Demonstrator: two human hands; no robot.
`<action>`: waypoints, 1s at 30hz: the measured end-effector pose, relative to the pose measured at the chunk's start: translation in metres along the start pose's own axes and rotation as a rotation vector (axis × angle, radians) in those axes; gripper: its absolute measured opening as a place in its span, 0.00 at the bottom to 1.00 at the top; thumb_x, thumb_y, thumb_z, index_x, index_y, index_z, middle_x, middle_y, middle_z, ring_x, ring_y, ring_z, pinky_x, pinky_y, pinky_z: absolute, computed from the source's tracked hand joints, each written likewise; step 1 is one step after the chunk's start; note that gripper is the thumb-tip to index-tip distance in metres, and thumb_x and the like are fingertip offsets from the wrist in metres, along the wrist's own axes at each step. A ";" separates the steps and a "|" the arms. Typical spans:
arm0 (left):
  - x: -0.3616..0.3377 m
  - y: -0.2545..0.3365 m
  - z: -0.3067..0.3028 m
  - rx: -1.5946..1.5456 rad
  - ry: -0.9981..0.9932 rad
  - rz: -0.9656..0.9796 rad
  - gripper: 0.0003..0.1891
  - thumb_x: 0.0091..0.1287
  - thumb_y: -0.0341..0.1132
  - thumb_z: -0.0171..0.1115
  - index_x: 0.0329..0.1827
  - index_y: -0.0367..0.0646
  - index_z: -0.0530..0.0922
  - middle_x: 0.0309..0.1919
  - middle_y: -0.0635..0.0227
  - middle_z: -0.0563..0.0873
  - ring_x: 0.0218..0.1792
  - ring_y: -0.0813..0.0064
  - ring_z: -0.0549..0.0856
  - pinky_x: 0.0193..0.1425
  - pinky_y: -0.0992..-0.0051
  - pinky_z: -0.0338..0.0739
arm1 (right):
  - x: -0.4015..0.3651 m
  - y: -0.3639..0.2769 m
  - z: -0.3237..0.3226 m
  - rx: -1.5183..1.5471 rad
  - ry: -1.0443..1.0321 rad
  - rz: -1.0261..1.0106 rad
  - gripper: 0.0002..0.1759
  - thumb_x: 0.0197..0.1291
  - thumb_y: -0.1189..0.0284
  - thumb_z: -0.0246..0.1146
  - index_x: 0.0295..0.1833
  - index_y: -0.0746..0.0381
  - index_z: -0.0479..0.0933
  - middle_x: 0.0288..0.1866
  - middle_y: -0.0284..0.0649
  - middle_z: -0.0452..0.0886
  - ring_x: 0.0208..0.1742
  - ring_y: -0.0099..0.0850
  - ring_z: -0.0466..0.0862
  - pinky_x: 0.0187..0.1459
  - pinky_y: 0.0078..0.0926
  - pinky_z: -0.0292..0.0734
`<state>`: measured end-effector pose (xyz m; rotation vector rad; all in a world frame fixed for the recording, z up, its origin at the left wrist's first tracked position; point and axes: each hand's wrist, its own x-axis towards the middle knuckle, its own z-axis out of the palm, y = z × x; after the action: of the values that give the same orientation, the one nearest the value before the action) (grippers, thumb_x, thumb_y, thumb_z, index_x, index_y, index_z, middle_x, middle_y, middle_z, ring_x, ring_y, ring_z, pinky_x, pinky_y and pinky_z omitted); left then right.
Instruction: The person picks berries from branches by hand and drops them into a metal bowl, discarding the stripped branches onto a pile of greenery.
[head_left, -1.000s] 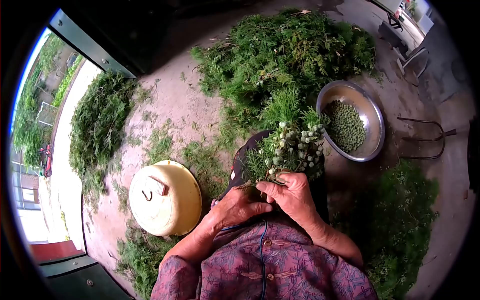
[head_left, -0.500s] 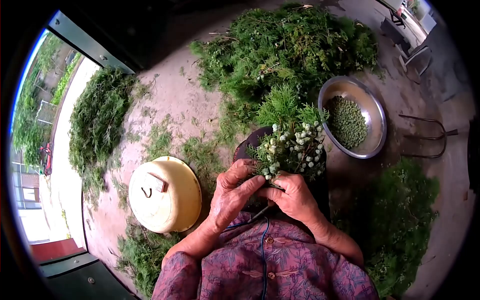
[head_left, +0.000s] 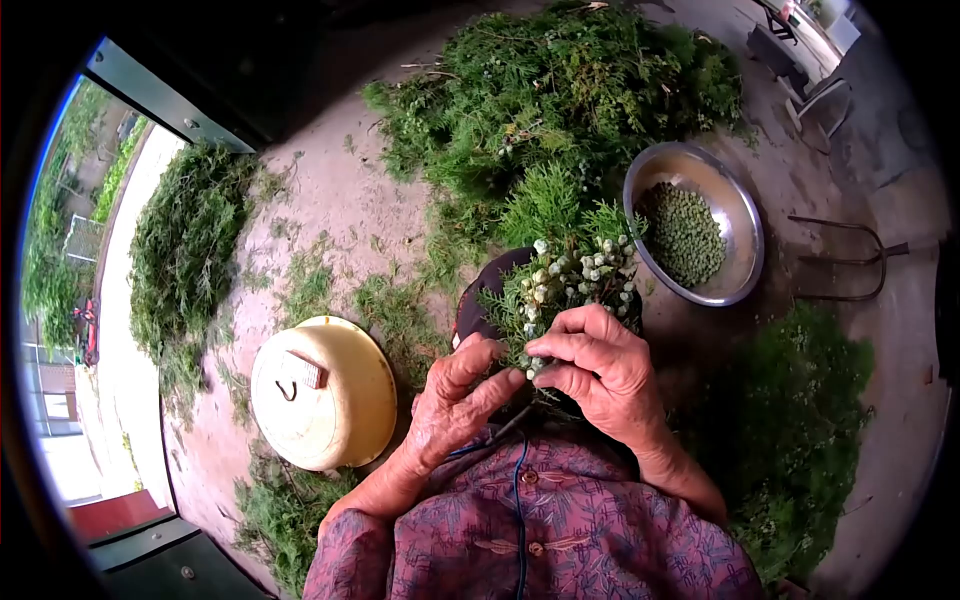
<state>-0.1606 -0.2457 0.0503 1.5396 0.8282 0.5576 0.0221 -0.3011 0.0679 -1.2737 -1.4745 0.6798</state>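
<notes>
A leafy conifer branch (head_left: 520,310) with clusters of pale blue-green cones (head_left: 590,268) rests over my lap. My left hand (head_left: 455,400) is closed at its lower left side, thumb and fingers on a green sprig of it. My right hand (head_left: 605,375) lies over the branch's near part, thumb and forefinger pinched around a small pale cone beside my left thumb tip. The fingers cover part of the lower cones. Beyond the right hand stands a metal basin (head_left: 748,255) partly filled with loose green cones (head_left: 688,235).
A large heap of cut greenery (head_left: 560,95) lies ahead, with another pile (head_left: 190,250) at left and more (head_left: 800,430) at right. An upturned cream basin (head_left: 330,400) with a small block on it sits at left. A bent metal frame (head_left: 845,275) lies at right.
My right hand has risen and turned over the branch, with its fingertips now at a cone. My left hand has shifted slightly down, its fingers a little wider. The view has tilted slightly.
</notes>
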 end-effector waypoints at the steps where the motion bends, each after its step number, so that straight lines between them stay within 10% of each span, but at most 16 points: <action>1: 0.000 -0.003 -0.002 0.016 -0.026 -0.007 0.07 0.62 0.32 0.62 0.40 0.40 0.77 0.28 0.67 0.75 0.34 0.74 0.73 0.40 0.74 0.68 | 0.000 0.000 0.000 0.016 -0.007 0.007 0.15 0.46 0.79 0.69 0.43 0.62 0.80 0.35 0.37 0.76 0.33 0.28 0.77 0.35 0.22 0.74; 6: 0.003 0.001 0.004 -0.144 -0.035 -0.105 0.06 0.63 0.32 0.62 0.40 0.40 0.78 0.26 0.73 0.75 0.32 0.81 0.71 0.38 0.78 0.67 | -0.003 0.016 0.003 0.152 0.062 0.032 0.11 0.47 0.80 0.69 0.39 0.65 0.80 0.30 0.33 0.76 0.29 0.22 0.76 0.29 0.17 0.71; 10: 0.004 0.009 0.014 -0.421 -0.022 -0.203 0.05 0.65 0.30 0.60 0.41 0.40 0.79 0.29 0.81 0.77 0.32 0.89 0.70 0.37 0.82 0.67 | -0.013 0.017 0.007 0.953 0.184 0.648 0.08 0.56 0.75 0.65 0.40 0.67 0.78 0.25 0.30 0.74 0.19 0.18 0.69 0.21 0.14 0.63; 13: 0.005 0.005 0.014 -0.514 0.021 -0.212 0.05 0.65 0.28 0.60 0.42 0.42 0.80 0.31 0.83 0.79 0.32 0.91 0.71 0.37 0.85 0.68 | -0.010 0.043 -0.010 1.124 0.288 0.487 0.10 0.58 0.72 0.63 0.42 0.66 0.75 0.21 0.31 0.72 0.19 0.19 0.68 0.22 0.14 0.61; 18: 0.006 0.004 0.015 -0.507 0.077 -0.219 0.02 0.65 0.27 0.60 0.38 0.44 0.79 0.29 0.83 0.78 0.30 0.91 0.72 0.36 0.84 0.68 | -0.010 0.019 -0.013 1.186 0.144 0.556 0.12 0.55 0.78 0.61 0.43 0.63 0.68 0.47 0.42 0.69 0.32 0.24 0.76 0.26 0.16 0.68; 21: 0.006 0.002 0.015 -0.369 0.067 -0.144 0.01 0.65 0.26 0.59 0.37 0.42 0.78 0.30 0.81 0.76 0.33 0.89 0.71 0.37 0.83 0.67 | -0.011 0.007 -0.007 0.705 0.035 0.566 0.12 0.53 0.78 0.66 0.44 0.64 0.74 0.36 0.32 0.70 0.32 0.19 0.73 0.29 0.12 0.68; 25: 0.006 -0.005 0.014 -0.227 0.037 -0.103 0.02 0.64 0.26 0.59 0.38 0.39 0.77 0.32 0.79 0.75 0.36 0.88 0.70 0.39 0.83 0.66 | -0.007 0.022 0.010 0.027 0.111 0.001 0.13 0.51 0.75 0.69 0.43 0.63 0.77 0.27 0.27 0.70 0.30 0.16 0.70 0.28 0.12 0.66; 28: 0.008 0.005 0.017 -0.389 0.016 -0.119 0.03 0.65 0.27 0.59 0.39 0.40 0.78 0.32 0.80 0.76 0.35 0.89 0.71 0.39 0.84 0.67 | -0.013 0.015 0.007 0.848 0.038 0.719 0.09 0.55 0.72 0.67 0.40 0.62 0.77 0.27 0.27 0.71 0.27 0.17 0.70 0.25 0.14 0.64; 30: 0.006 0.004 0.020 -0.554 0.041 -0.197 0.04 0.65 0.27 0.59 0.41 0.41 0.78 0.34 0.80 0.78 0.35 0.89 0.73 0.39 0.85 0.68 | -0.013 0.016 0.006 1.110 0.158 0.804 0.07 0.58 0.70 0.65 0.38 0.62 0.77 0.27 0.27 0.72 0.25 0.17 0.69 0.24 0.14 0.63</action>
<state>-0.1409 -0.2543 0.0504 0.9339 0.7652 0.6122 0.0211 -0.3076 0.0474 -0.9104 -0.2178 1.5810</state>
